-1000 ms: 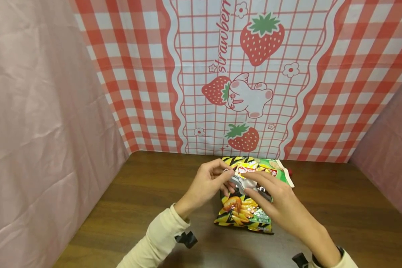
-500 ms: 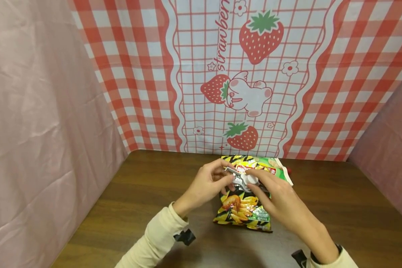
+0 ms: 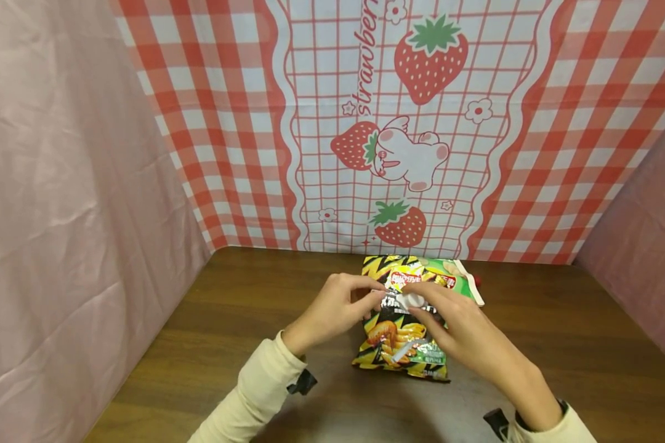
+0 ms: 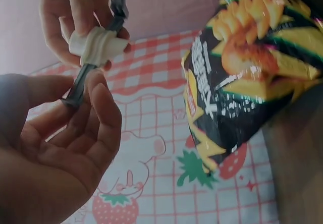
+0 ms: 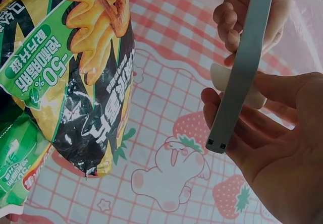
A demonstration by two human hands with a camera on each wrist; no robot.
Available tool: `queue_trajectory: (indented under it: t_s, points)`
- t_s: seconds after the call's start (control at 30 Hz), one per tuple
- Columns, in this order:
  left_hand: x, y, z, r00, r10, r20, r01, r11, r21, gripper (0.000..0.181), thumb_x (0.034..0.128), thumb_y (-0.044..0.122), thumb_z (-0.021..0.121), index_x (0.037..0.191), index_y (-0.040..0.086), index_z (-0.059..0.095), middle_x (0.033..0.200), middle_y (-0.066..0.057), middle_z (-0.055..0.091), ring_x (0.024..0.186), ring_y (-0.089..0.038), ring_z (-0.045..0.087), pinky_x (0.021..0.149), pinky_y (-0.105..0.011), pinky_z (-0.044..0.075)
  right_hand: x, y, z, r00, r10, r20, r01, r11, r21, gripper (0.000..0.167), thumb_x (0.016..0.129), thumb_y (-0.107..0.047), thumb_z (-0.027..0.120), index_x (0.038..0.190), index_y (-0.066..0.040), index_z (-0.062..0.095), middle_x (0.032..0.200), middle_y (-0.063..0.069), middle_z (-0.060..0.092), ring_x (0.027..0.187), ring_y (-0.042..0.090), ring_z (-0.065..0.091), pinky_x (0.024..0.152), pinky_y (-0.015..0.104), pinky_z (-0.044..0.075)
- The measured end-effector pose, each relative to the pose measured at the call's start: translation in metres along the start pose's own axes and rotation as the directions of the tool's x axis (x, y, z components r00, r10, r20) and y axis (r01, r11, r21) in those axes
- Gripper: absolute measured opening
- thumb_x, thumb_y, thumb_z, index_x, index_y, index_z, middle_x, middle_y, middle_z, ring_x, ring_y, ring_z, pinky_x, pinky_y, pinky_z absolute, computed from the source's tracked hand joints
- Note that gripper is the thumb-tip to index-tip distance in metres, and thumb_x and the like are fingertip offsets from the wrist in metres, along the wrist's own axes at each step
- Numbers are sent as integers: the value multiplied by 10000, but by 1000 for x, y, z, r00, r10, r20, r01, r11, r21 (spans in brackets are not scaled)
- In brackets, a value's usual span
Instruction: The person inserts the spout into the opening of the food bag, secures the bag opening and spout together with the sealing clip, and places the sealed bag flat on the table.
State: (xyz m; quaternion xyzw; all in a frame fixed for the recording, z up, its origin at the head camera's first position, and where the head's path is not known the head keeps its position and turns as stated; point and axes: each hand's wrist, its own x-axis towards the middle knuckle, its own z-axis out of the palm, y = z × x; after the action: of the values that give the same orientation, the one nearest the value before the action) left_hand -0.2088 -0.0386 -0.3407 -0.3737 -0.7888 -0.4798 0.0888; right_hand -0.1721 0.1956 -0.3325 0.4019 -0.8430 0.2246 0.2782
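Observation:
Above a chip bag (image 3: 385,332), my hands hold a grey sealing clip (image 5: 247,67) with a white spout-like middle piece (image 4: 98,46). My left hand (image 3: 332,314) pinches one end of the clip between thumb and fingers. Around the white piece curl the thumb and fingers of my right hand (image 3: 471,326). One grey bar of the clip is swung out toward me, and its end looms large in the right wrist view. The yellow-and-black bag, printed with wavy chips and a chicken wing, lies under the hands, which hide part of it.
Partly beneath the yellow bag, a green chip bag (image 3: 465,280) shows at its right. Behind its white edge peeks a small red thing (image 3: 478,280). A brown wooden table (image 3: 255,295) ends at a checked strawberry cloth (image 3: 244,154). Pink cloth (image 3: 77,184) hangs at the left.
One grey bar of the clip has swung out and down toward me, away from the white piece. My left hand has shifted slightly; the right hand stays on the white piece. Both bags lie still.

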Motion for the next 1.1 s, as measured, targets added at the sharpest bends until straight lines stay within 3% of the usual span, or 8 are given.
queue_trajectory:
  t_s: [0.17, 0.37, 0.53, 0.63, 0.83, 1.1]
  points:
    - [-1, -2, -1, 996, 94, -5, -93, 993, 78, 179, 985, 114, 631, 1050, 0, 752, 771, -37, 693, 569, -14, 574, 550, -195, 505, 0, 0, 0, 1000, -12, 16, 12, 1000, -12, 383, 865, -59, 755, 1233, -105, 661, 1230, 2, 632, 1138, 176, 585, 940, 328, 466]
    - [0, -6, 1, 990, 134, -51, -128, 986, 111, 172, 987, 94, 620, 1041, -4, 752, 830, -60, 713, 566, 6, 563, 545, -181, 499, -1, 3, -1, 999, -38, -1, 37, 998, -51, 373, 858, -72, 742, 1220, -153, 696, 1139, -15, 608, 1017, 172, 461, 827, 292, 360]
    - [0, -12, 0, 984, 133, -121, -115, 982, 147, 155, 977, 81, 632, 1021, -1, 756, 854, -68, 729, 579, -12, 567, 531, -185, 487, 1, 3, 0, 996, -82, -45, 80, 996, -46, 278, 1005, -196, 600, 1252, -97, 679, 1154, 29, 627, 1004, 210, 486, 824, 305, 371]
    - [0, -15, -1, 979, 124, -160, -100, 984, 147, 156, 976, 85, 637, 1019, -6, 755, 821, -68, 721, 568, -31, 580, 515, -217, 500, 1, 3, -2, 994, -82, -72, 79, 996, -48, 395, 1061, -325, 452, 1270, -67, 665, 1177, 44, 621, 1043, 214, 517, 853, 306, 385]
    - [-7, -21, -6, 964, 108, -242, -77, 988, 134, 145, 977, 95, 638, 996, 13, 756, 744, -56, 691, 547, -69, 569, 490, -263, 500, 2, 1, -4, 995, -63, -77, 58, 996, -66, 438, 1060, -358, 428, 1286, -58, 653, 1199, 64, 611, 1121, 234, 530, 917, 333, 393]
    - [-30, -37, -21, 949, 91, -303, -38, 983, 178, 141, 976, 97, 640, 965, 23, 759, 737, -49, 695, 570, -85, 587, 519, -211, 486, -1, 4, -6, 995, -48, -85, 41, 995, -89, 446, 1057, -368, 430, 1277, -55, 659, 1183, 73, 618, 1097, 235, 537, 905, 335, 402]
